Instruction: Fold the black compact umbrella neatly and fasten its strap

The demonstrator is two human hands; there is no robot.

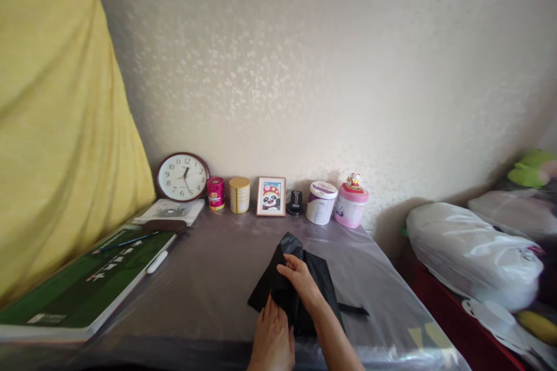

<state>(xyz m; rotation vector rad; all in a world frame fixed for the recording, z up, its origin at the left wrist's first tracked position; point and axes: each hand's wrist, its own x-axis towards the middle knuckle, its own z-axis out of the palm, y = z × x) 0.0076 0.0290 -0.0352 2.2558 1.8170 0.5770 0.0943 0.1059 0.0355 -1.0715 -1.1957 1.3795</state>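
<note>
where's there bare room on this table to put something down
Widest bare patch: tabletop between the green board and the black cloth. A narrower strip runs between the cloth and the wall row, another lies right of the cloth. Crowded: the wall row from clock to pink jar.

The black cloth point(290, 293) is a dark, thin, slightly glossy fabric. It lies crumpled and partly folded on the worktop point(209, 278), straight in front of the picture frame point(271, 196) and well apart from it, toward the near edge. Its far end rises in a small bunched peak that points toward the frame. A narrow black strip trails flat from its near part to the right of the frame's line. The right hand point(300, 284) is closed on its bunched middle, and the left hand point(273, 339) lies flat on its near edge.
</note>
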